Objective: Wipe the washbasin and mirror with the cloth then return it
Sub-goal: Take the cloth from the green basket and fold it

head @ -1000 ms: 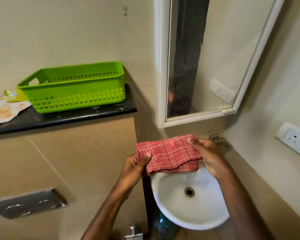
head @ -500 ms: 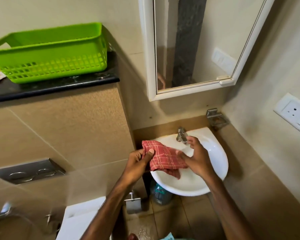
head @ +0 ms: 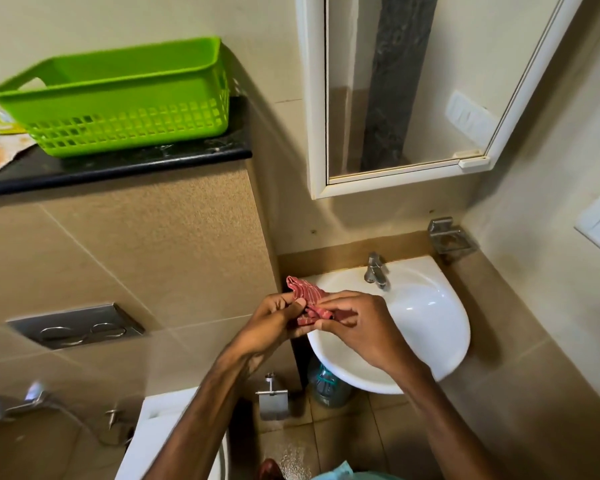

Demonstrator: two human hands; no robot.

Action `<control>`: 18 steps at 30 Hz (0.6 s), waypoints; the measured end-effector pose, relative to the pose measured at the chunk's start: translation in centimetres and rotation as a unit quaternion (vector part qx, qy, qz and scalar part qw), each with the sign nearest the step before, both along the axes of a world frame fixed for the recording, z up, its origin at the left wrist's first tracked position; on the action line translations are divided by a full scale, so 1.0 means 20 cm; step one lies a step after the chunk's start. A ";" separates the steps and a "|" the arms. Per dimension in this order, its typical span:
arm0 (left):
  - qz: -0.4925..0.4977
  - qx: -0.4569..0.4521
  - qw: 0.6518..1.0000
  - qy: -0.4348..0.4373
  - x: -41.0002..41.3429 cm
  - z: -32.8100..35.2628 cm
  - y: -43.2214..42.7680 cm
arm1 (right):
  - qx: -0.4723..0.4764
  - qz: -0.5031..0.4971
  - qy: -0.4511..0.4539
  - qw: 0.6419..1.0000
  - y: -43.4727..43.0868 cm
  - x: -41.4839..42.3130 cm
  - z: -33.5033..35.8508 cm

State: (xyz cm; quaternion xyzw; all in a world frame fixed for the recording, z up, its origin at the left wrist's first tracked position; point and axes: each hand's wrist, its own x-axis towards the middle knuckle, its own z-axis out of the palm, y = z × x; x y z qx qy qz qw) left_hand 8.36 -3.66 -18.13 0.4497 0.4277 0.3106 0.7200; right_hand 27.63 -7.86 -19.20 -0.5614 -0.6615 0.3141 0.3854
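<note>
as left hand (head: pixel 271 325) and right hand (head: pixel 359 329) pinch cloth (head: pixel 307 298), washbasin (head: pixel 430 317) beneath

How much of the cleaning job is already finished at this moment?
Done: only the cloth is taken up. In hand: left hand and right hand pinch it, bunched, above the left rim of the washbasin. Left, it seems: wiping the washbasin and the mirror, then returning the cloth.

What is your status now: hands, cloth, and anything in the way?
Both the left hand and the right hand grip the cloth. It is bunched, at the left rim of the washbasin. Behind stands the tap; nothing blocks the bowl.
</note>
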 end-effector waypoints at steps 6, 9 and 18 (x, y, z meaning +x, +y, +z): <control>-0.031 0.022 0.999 0.026 -0.01 0.01 0.00 | -0.038 -0.030 0.079 0.996 0.04 0.07 -0.01; -0.021 0.023 0.998 0.049 -0.01 0.02 -0.01 | -0.025 -0.106 0.119 0.987 0.05 0.06 -0.01; -0.054 0.041 0.992 0.105 0.06 0.02 -0.06 | 0.017 -0.139 0.049 0.989 0.05 -0.01 -0.01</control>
